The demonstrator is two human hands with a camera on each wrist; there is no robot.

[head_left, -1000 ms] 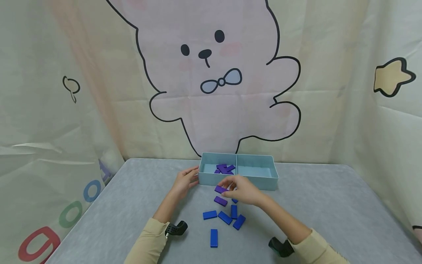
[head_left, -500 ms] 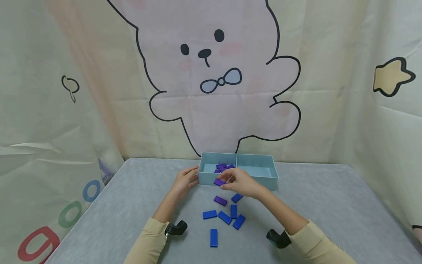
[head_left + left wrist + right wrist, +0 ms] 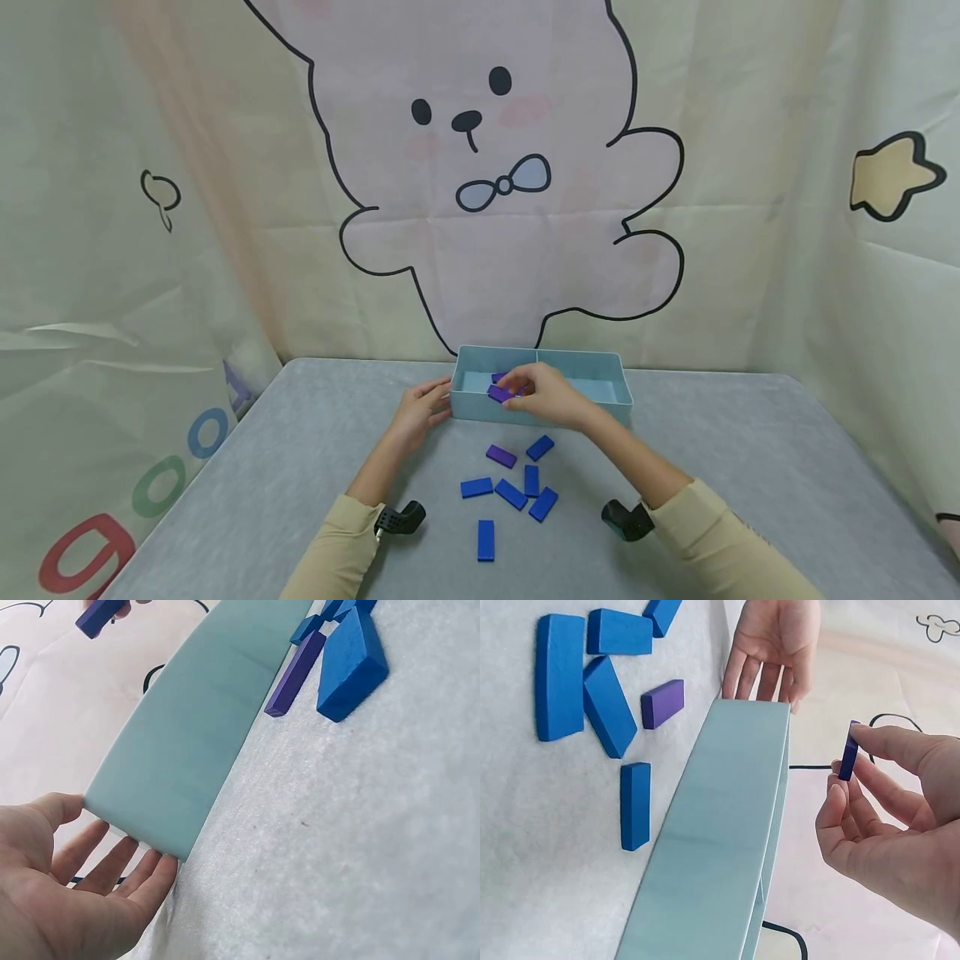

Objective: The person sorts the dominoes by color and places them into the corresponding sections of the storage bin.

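My right hand (image 3: 546,395) pinches a purple block (image 3: 500,393) between thumb and fingers, held over the front wall of a light blue two-compartment box (image 3: 480,407). The right wrist view shows that block (image 3: 848,754) above the box's rim. Inside the left compartment lie more purple blocks (image 3: 498,378), partly hidden behind the right hand. My left hand (image 3: 82,889) touches the box's left end with extended fingertips, thumb at the top corner. One purple block (image 3: 501,456) rests on the table in front of the box.
Several blue blocks (image 3: 512,494) lie scattered on the grey cloth-covered table (image 3: 247,500) in front of the box. One blue block (image 3: 486,541) is nearer the front. A curtain (image 3: 480,275) with a printed bear hangs behind the table.
My right hand has lifted the purple block from in front of the box up and over its front wall. The left hand has stayed at the box's left end.
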